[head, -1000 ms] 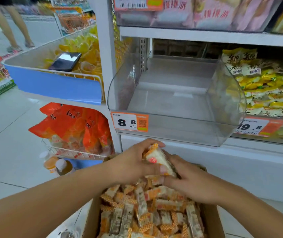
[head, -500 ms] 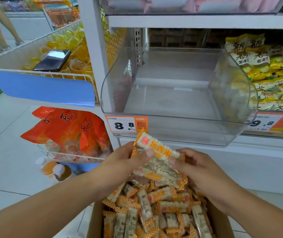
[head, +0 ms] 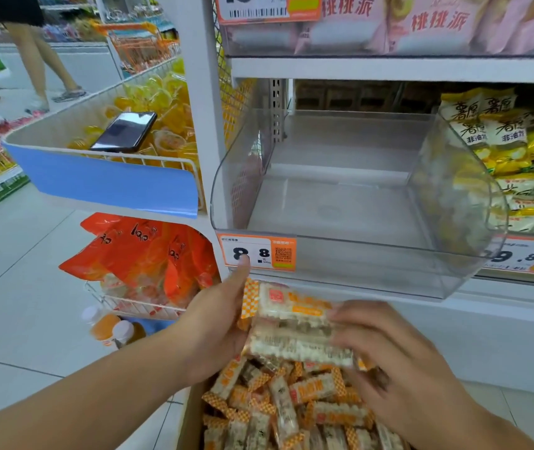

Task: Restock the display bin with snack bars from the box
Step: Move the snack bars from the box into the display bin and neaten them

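Both hands have come up since a second ago, when they were down among the bars in the box; now they carry a small stack of snack bars lifted clear of the pile and sitting just below the front lip of the display bin.

Left hand cups the left ends of the stack, palm against it, thumb sticking up in front of the 8.8 price tag. Right hand has its fingers curled over the right ends. So the bundle is basically squeezed between the two palms, maybe three or four bars, hard to count with the blur.

Long axis of the bars runs left to right, roughly parallel to the bin's front edge, tilted a touch with the right end lower. Orange crimped wrapper ends point out toward each hand.

What matters for the next bit: the bin opening is up and away from the stack, past that clear front wall. My guess is the bundle needs to rise over the lip and go forward. Neither hand looks much closer to the bin.

Bin has nothing in it yet, so this looks like the very first load. The cardboard box below is still packed with bars. Risk I'd flag: the middle bars slipping out of the squeeze.
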